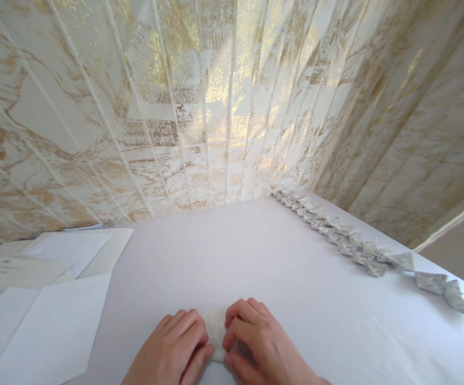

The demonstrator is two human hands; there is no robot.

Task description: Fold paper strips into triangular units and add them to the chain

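Observation:
A small piece of folded paper [216, 334] lies on the white tabletop at the bottom centre, between my two hands. My left hand [179, 342] grips its left side with curled fingers, the thumb near the lower edge. On the opposite side my right hand [256, 339] has bent fingers and thumb closed on the paper's right edge. Both hands cover much of the piece, so its full shape is hidden.
Sheets of paper [61, 321], some printed, lie overlapping at the left. Along the right edge of the white table [215, 251] run rows of several folded paper pieces [348, 246]. Gold-patterned curtains [175, 107] hang behind and to the right.

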